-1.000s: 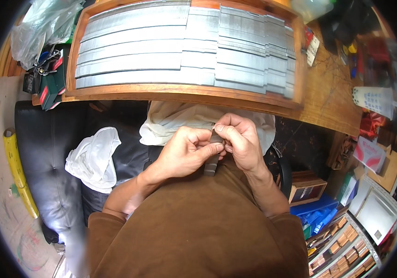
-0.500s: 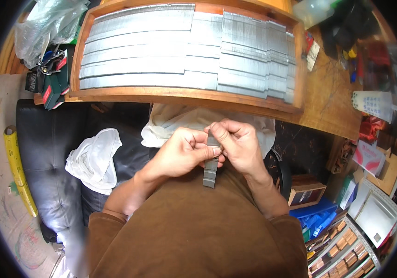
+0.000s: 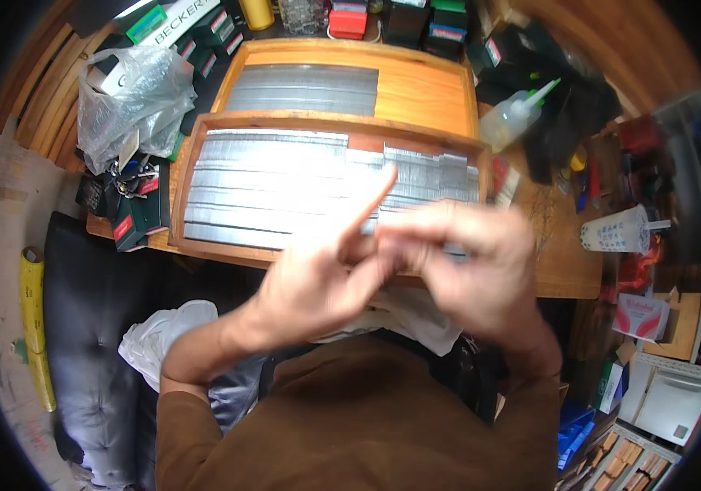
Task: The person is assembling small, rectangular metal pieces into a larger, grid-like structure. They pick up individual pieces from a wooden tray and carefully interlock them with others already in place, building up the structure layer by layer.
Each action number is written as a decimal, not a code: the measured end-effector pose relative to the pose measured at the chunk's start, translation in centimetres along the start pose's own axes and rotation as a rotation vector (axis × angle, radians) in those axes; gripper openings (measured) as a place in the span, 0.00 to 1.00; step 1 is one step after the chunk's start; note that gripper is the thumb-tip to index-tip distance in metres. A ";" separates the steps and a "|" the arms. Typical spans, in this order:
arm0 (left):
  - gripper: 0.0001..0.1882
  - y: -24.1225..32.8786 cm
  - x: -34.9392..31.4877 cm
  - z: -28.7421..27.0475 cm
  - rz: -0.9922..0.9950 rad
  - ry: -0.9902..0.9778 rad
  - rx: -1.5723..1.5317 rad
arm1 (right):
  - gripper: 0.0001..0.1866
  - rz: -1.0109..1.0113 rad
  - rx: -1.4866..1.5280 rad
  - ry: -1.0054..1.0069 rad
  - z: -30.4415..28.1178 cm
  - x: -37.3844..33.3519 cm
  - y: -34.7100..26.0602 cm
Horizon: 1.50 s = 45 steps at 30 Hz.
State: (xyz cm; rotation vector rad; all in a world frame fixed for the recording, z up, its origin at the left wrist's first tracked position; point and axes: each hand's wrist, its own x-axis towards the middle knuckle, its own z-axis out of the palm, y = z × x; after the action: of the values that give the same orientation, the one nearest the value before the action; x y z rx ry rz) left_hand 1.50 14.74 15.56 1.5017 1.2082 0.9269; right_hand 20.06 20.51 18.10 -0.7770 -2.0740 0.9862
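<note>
Two bare hands meet at the middle of the frame, both blurred. The left hand [image 3: 318, 274] has one finger stretched straight toward the upper right, its other fingers curled in against the right hand [image 3: 473, 274]. The right hand's fingers are bent close together, touching the left hand's; whether either grip holds anything cannot be told through the blur.

Just behind the hands, two shallow wooden trays sit on the brown wooden bench [image 3: 567, 262]. The nearer wooden tray [image 3: 183, 184], in the centre left, is filled with long grey metal strips [image 3: 277, 184] lying in rows, their long axes running left to right. The farther wooden tray [image 3: 428, 90], at top centre, holds a second block of grey strips [image 3: 305, 88] in its left half.

One crumpled clear plastic bag [image 3: 134, 98] lies at upper left; one white paper cup [image 3: 612, 231] stands at right.
</note>
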 end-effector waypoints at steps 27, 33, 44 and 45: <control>0.36 -5.4 18.0 -6.1 0.263 -0.457 0.762 | 0.10 0.721 0.015 -0.077 -0.9 22.4 22.4; 0.39 -5.8 18.7 -6.1 0.198 -0.543 0.776 | 0.09 0.797 -0.005 -0.067 -1.6 22.1 22.0; 0.37 -5.1 18.7 -6.0 0.109 -0.560 0.786 | 0.11 0.645 -0.423 -0.176 -2.1 20.9 20.2; 0.36 -5.0 18.7 -6.0 0.100 -0.557 0.788 | 0.12 0.771 -0.274 -0.246 -2.2 20.6 20.0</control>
State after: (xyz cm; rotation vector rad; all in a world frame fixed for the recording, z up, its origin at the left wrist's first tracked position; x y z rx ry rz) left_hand -1.26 34.52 12.01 2.2559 1.1211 0.0176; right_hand 14.27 47.42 9.55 -1.7570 -2.1718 1.2466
